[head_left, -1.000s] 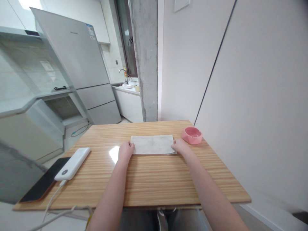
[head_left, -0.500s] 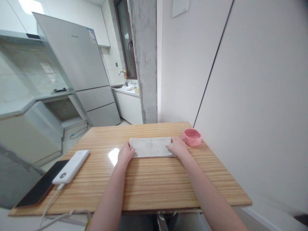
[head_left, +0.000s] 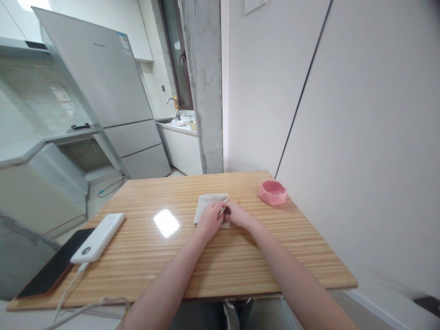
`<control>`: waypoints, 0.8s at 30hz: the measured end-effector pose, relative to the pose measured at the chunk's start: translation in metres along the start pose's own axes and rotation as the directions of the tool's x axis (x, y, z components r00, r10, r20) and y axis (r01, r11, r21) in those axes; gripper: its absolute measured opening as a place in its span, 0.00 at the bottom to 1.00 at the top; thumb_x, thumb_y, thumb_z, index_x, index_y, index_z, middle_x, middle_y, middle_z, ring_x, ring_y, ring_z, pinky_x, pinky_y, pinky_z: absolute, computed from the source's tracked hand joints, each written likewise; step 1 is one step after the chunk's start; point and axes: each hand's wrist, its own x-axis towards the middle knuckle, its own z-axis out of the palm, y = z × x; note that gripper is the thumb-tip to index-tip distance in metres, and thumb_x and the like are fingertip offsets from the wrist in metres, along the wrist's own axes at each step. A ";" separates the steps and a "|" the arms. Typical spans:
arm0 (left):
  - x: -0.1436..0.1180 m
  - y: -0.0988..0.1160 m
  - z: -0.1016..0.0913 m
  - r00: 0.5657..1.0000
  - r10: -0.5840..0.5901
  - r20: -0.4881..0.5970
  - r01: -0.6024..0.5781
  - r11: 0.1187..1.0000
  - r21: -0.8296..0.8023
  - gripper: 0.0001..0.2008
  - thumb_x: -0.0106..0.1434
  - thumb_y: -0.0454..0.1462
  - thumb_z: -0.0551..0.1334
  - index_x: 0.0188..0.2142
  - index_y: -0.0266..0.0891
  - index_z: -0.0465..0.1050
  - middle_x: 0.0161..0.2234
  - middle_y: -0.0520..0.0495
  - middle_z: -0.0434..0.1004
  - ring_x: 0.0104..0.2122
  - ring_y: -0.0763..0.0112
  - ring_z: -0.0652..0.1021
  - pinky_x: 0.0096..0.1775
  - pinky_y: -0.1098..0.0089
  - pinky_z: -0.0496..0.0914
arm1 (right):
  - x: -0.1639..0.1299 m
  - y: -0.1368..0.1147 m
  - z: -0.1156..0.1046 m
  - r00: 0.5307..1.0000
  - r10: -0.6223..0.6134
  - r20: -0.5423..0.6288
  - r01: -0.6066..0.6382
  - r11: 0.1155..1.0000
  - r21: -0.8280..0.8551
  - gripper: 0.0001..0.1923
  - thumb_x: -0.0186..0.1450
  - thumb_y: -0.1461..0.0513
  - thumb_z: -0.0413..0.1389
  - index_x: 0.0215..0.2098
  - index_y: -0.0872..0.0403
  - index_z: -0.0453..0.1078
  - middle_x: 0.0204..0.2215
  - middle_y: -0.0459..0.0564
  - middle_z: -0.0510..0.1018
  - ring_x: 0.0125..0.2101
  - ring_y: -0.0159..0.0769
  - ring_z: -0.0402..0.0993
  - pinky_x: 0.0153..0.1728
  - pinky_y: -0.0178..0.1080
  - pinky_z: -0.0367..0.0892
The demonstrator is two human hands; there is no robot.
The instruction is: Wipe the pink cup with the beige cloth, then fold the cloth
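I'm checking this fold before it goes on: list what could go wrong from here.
The folded cloth is pinned only at its right edge, where the left hand and right hand meet; its layers may slip out of line. A wide sweep to the right might knock the pink dish, which sits near the table edge.

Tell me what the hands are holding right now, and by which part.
Both the left hand and the right hand grip the folded grey cloth at its near right edge, where they meet; it lies on the wooden table.
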 end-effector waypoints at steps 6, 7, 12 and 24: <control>-0.005 -0.001 0.005 0.990 0.084 0.113 -0.108 0.968 0.225 0.14 0.54 0.28 0.56 0.40 0.40 0.69 0.39 0.45 0.71 0.38 0.67 0.72 0.41 0.67 0.67 | 0.005 0.011 -0.008 0.966 0.194 -0.172 -0.163 0.970 0.180 0.14 0.57 0.73 0.46 0.36 0.55 0.66 0.24 0.44 0.73 0.28 0.32 0.70 0.33 0.34 0.64; -0.006 0.001 0.004 0.987 0.087 0.133 -0.116 0.966 0.231 0.13 0.55 0.30 0.57 0.41 0.40 0.69 0.38 0.46 0.71 0.36 0.68 0.72 0.39 0.68 0.67 | 0.004 0.011 -0.008 0.954 0.205 -0.220 -0.172 0.972 0.161 0.13 0.59 0.71 0.46 0.39 0.56 0.66 0.24 0.45 0.73 0.28 0.33 0.70 0.33 0.35 0.64; -0.007 0.008 -0.015 0.996 0.091 0.023 -0.094 0.971 0.220 0.11 0.63 0.40 0.52 0.42 0.38 0.67 0.32 0.47 0.72 0.29 0.71 0.71 0.34 0.70 0.66 | -0.002 -0.004 0.000 0.900 -0.093 -0.426 0.009 0.981 -0.194 0.15 0.64 0.61 0.48 0.48 0.57 0.66 0.42 0.56 0.72 0.45 0.38 0.66 0.47 0.41 0.61; -0.001 -0.005 -0.036 0.999 -0.040 -0.003 0.039 0.966 0.255 0.15 0.65 0.41 0.46 0.27 0.39 0.63 0.25 0.50 0.68 0.28 0.71 0.68 0.31 0.71 0.59 | -0.083 -0.013 -0.016 0.946 0.099 -0.308 -0.287 0.697 -0.658 0.17 0.61 0.52 0.52 0.32 0.57 0.73 0.37 0.60 0.74 0.42 0.49 0.68 0.42 0.45 0.61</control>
